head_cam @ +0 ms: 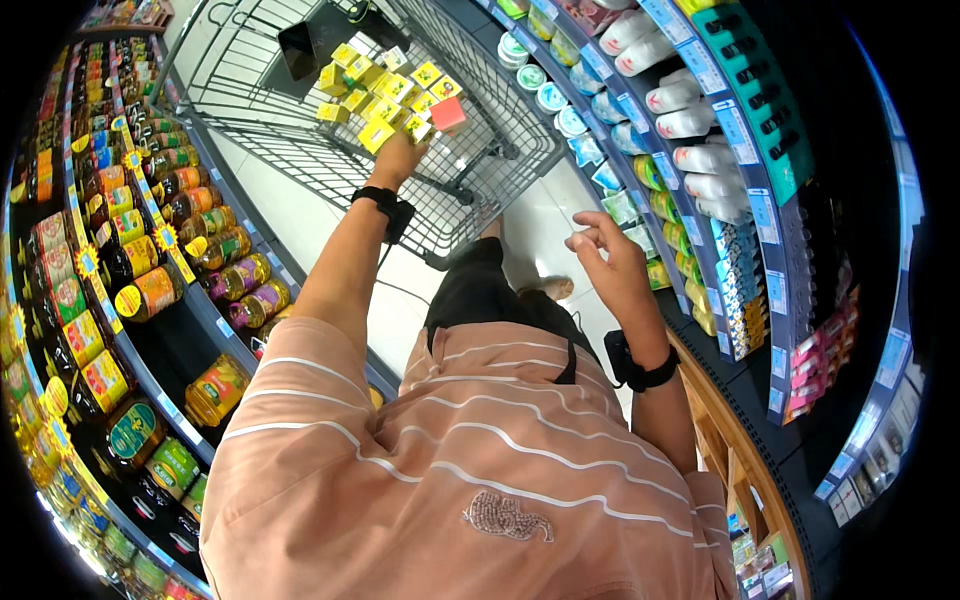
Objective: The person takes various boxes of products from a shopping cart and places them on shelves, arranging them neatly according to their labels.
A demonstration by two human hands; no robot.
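My left hand [399,160] reaches into a metal shopping cart [300,161], at the near edge of a heap of small yellow boxes [397,88]. Its fingers are partly hidden behind a yellow box [376,136], so whether they grip it cannot be told. A red box [448,115] lies at the right side of the heap. My right hand [609,251] is raised to the right of the cart, fingers bent and apart, with nothing in it. A smartphone [298,51] and a dark bottle [375,22] rest at the cart's far end.
Shelves of bottled oil and sauces [225,247] run along the left. To the right, shelves hold round tubs [551,97], white packs [686,120] and pink packs [814,360]. A wooden shelf unit [720,427] stands near my right elbow. Pale floor tiles [551,202] show beneath the cart.
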